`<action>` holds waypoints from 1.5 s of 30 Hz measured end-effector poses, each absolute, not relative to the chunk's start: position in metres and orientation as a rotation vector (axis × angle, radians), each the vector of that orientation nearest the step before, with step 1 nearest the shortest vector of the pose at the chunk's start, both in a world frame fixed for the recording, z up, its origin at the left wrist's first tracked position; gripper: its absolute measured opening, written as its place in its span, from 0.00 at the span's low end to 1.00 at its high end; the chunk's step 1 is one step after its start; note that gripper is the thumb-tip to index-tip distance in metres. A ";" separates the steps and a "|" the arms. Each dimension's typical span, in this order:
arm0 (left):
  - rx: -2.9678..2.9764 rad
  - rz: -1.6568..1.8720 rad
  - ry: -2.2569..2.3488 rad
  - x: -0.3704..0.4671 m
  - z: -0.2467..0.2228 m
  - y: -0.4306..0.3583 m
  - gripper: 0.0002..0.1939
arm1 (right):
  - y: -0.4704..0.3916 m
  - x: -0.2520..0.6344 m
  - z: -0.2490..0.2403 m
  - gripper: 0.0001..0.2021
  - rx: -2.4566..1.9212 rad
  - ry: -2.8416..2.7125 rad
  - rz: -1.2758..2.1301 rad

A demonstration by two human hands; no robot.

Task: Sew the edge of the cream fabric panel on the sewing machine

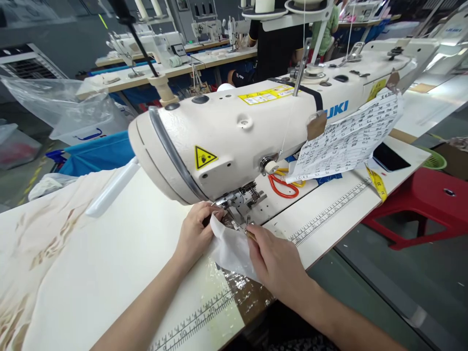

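Observation:
A large cream sewing machine point(226, 131) stands across the table. Below its needle area lies a small piece of white fabric point(232, 248). My left hand point(197, 231) pinches the fabric's upper left edge, close to the metal presser parts point(241, 197). On the fabric's right side, my right hand point(276, 256) is closed around a small tool with a brassy handle point(250, 234), its thin metal tip pointing at the needle area. The tool's exact kind is hard to make out.
Red-handled scissors point(283, 187), a handwritten sheet point(340, 139), a phone point(390, 157) and yellow measuring tape point(376, 184) lie right of the machine. Beige fabric point(47, 234) covers the table's left. A red stool point(424, 209) stands right; people sit behind.

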State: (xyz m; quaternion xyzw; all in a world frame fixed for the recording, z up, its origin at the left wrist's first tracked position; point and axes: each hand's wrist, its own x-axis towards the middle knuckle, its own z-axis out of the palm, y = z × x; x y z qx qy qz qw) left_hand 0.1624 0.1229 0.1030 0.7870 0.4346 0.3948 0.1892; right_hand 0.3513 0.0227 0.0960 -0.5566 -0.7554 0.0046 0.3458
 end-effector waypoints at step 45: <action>2.201 1.029 1.285 0.162 0.104 0.128 0.16 | 0.029 0.351 0.089 0.14 -1.364 -1.950 0.035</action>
